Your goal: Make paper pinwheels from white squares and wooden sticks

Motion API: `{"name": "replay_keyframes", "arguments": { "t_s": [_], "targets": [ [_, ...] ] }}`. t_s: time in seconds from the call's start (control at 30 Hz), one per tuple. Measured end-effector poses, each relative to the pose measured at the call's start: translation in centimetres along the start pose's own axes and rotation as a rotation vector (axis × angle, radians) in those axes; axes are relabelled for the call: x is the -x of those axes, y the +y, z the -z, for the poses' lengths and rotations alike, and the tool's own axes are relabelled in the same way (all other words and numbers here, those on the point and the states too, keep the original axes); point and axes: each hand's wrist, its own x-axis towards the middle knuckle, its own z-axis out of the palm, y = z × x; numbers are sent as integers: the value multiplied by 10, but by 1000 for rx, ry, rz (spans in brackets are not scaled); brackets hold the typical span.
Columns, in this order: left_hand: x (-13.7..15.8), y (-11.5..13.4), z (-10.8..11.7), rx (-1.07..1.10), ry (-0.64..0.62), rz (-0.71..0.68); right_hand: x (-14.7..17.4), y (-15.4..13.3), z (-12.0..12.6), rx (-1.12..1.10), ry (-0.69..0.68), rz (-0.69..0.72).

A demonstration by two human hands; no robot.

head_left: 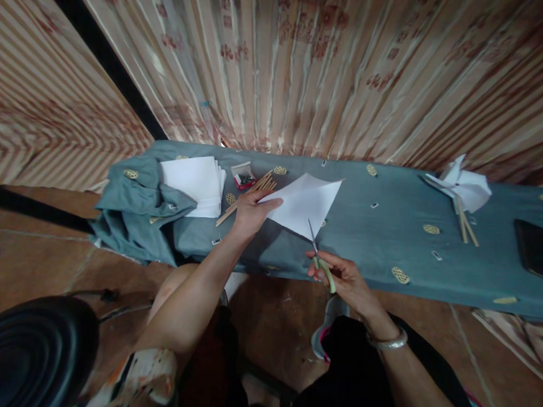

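Observation:
My left hand (251, 212) pinches the left corner of a white sheet of paper (304, 199), holding it over the cloth-covered bench. In my right hand (340, 274) is a pair of scissors (323, 268) with pale green handles. The blades point up and away from me and meet the paper's near corner. Just beyond my left hand lies a bundle of thin wooden sticks (266, 182), partly hidden by the hand. A small open red-and-white box (244, 179) of dark little pieces sits beside the sticks.
A stack of white paper (197, 184) lies at the left, partly under folded cloth (137, 202). White paper pinwheels (466, 186) on sticks rest at the right, near a dark phone (537, 248). A patterned curtain (283, 64) hangs behind the bench (388, 234). A black round stool (31, 349) stands lower left.

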Motion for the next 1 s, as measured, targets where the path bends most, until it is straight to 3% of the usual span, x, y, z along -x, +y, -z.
{"name": "replay_keyframes", "arguments": {
  "t_s": [0.67,1.0],
  "targets": [
    [-2,-2,1,-6,14,-3,-1,2,-3,-45,56,-39],
    [5,-2,-4,-39,-51,22,-2,2,-3,3,85,-6]
  ]
}}
